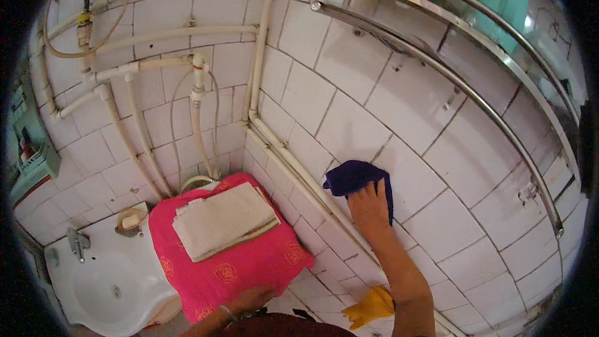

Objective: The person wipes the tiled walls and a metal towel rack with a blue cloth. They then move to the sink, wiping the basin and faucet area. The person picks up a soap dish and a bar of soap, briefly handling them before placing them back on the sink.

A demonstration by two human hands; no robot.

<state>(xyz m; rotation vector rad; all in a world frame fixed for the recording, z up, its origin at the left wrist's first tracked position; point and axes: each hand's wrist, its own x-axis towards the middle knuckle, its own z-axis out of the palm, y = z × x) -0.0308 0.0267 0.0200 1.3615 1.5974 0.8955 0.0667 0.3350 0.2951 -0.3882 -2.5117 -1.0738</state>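
My right hand presses a dark blue cloth against the white tiled wall, just above the pipes that run along it. Part of the cloth bunches beyond the fingers, and a strip hangs down beside the hand. Low in the view, my left hand is at the front edge of a bright pink cover with yellow flower patterns. A band circles that wrist; its fingers are too indistinct to read. Folded cream towels lie on the cover.
A white washbasin with a metal tap and soap stands at left. Cream pipes line both walls. A metal rail and a loaded shelf jut out upper right. A yellow-orange glove-like item hangs below my right forearm.
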